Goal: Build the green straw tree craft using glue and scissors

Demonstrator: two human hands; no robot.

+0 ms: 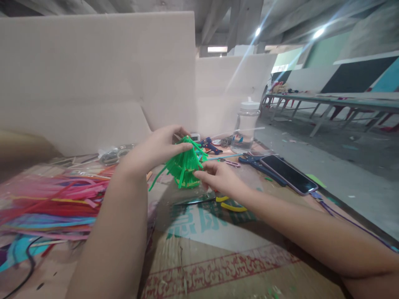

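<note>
A cone-shaped green pipe-cleaner tree stands on the board in front of me, with loose strands sticking out at its lower left and right. My left hand grips it from above, thumb along the near side of its tip and the other fingers partly hidden behind. My right hand is at the tree's right side, thumb and forefinger pinched at the end of a green strand. Just below this hand lies a pair of scissors with yellow handles, its blades pointing left.
Colourful pipe cleaners spread over the left side. A phone, blue-handled pliers, a blue glue gun and a clear bottle are on the right and at the back. White panels stand behind the table.
</note>
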